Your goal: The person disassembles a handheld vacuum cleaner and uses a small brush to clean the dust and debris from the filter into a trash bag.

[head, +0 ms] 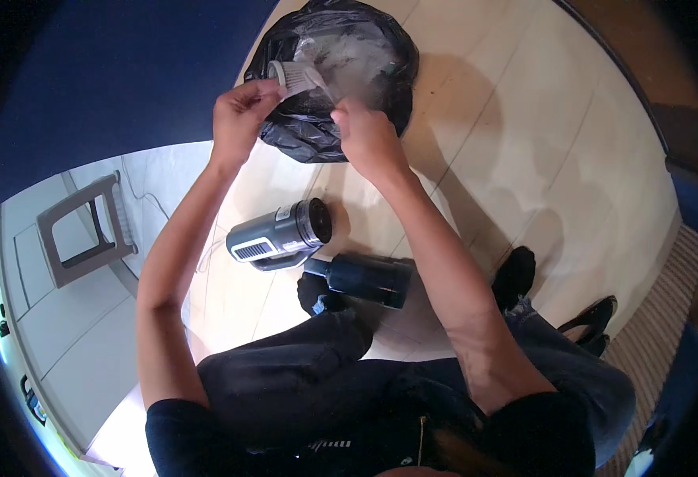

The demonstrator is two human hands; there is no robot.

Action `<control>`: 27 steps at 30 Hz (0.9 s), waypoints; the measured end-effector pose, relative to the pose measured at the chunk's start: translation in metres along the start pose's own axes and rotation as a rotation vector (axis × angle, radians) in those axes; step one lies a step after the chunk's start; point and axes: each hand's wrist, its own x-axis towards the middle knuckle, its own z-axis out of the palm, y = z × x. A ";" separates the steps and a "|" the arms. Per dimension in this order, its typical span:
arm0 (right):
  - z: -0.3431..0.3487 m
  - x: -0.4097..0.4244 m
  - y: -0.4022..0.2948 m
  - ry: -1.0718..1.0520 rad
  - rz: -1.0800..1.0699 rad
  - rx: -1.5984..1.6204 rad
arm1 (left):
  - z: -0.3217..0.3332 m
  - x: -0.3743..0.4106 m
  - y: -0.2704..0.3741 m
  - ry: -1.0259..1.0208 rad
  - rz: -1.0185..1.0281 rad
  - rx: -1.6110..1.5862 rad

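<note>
My left hand [241,119] pinches the rim of a pale pleated vacuum filter [297,79], its pleats pointing right. In my right hand [370,134] is a slim pale tool [319,80] whose tip touches the filter's pleats; blur hides what kind it is. Both hands are over an open black plastic bag [301,143] with grey dust [355,50] inside. Nearer to me, a grey handheld vacuum cleaner body [274,234] lies on its side. A dark cylindrical container [367,279], perhaps its dust cup, lies beside it.
Pale wood-look flooring [504,137] extends to the right. A dark blue panel [116,71] occupies the upper left. A grey step stool [86,229] is at left, with a thin cable [146,195] nearby. Dark footwear [590,319] sits by a striped mat [665,310].
</note>
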 end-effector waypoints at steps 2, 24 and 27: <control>0.006 -0.001 -0.004 -0.028 -0.045 0.024 | 0.003 0.003 0.001 -0.011 -0.010 -0.025; 0.000 -0.001 -0.003 0.000 0.037 -0.002 | -0.003 0.003 0.002 -0.056 0.001 -0.037; 0.001 0.002 -0.019 -0.024 -0.043 0.041 | -0.003 0.006 0.000 -0.033 -0.006 -0.020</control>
